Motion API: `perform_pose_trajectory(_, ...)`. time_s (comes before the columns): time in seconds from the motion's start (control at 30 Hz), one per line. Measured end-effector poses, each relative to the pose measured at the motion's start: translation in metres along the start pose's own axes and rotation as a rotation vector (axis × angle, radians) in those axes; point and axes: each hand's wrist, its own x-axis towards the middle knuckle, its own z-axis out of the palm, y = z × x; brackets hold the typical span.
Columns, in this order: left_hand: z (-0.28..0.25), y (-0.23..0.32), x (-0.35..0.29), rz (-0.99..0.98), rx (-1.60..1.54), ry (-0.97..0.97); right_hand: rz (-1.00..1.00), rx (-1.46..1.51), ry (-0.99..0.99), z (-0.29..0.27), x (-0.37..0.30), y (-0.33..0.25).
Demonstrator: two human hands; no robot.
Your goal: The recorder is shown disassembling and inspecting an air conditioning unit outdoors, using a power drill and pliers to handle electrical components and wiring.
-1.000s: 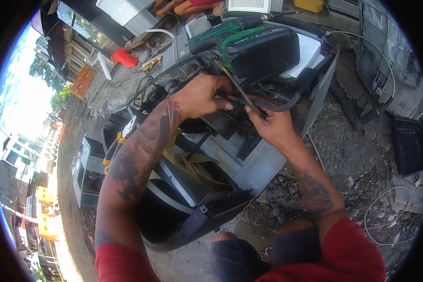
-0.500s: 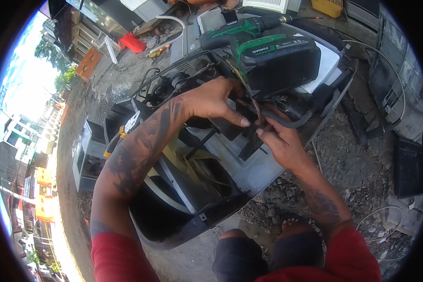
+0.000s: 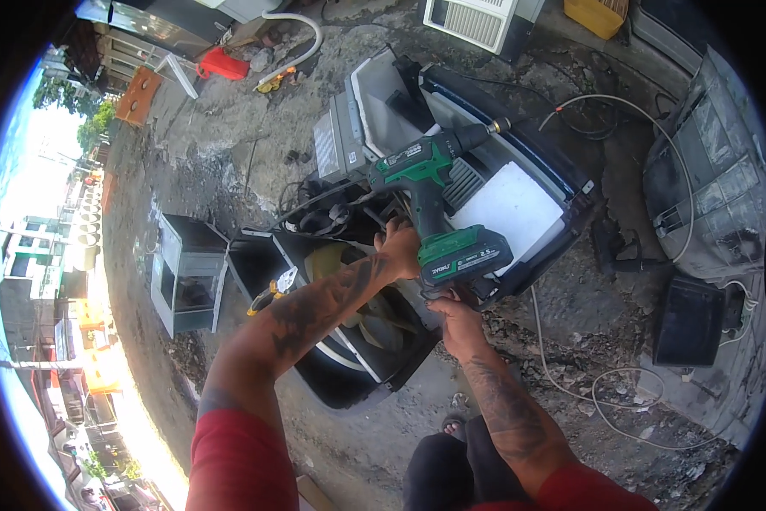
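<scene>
My left hand [image 3: 397,247] reaches into a dark-framed machine [image 3: 391,383] with a fan inside. Its fingers curl down behind the green and black cordless drill [image 3: 430,175], and what they hold is hidden. My right hand [image 3: 461,326] is closed just below the drill's battery [image 3: 468,260], its fingertips pressed together on something I cannot make out. The drill lies across the machine, chuck pointing to the upper right. A yellow-handled tool [image 3: 268,296] rests on the machine's frame, beside my left forearm.
A white panel [image 3: 515,217] sits on the machine's right side. A metal box [image 3: 191,272] stands at left. On the far ground are a red object [image 3: 221,63] and a white hose [image 3: 302,53]. A cable [image 3: 541,341] loops across the rough ground near a black tray [image 3: 688,319].
My view has pulled back and shifted, so the drill and machine look smaller. My hands stay close together by the drill; the thin tube between them is no longer visible.
</scene>
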Motion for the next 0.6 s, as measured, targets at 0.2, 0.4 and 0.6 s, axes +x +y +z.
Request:
perform_pose_trajectory(0.2,-0.028,0.056,-0.037,-0.115,-0.129,0.041,0.212,0.286,0.102,-0.003,-0.005,0.003)
perform_pose_trajectory(0.4,-0.037,0.063,-0.042,-0.177,-0.094,0.131,0.262,0.314,0.120,-0.004,-0.003,0.012)
perform_pose_trajectory(0.6,-0.073,0.092,-0.060,-0.164,0.083,0.032,0.243,0.072,0.247,-0.012,-0.006,-0.002)
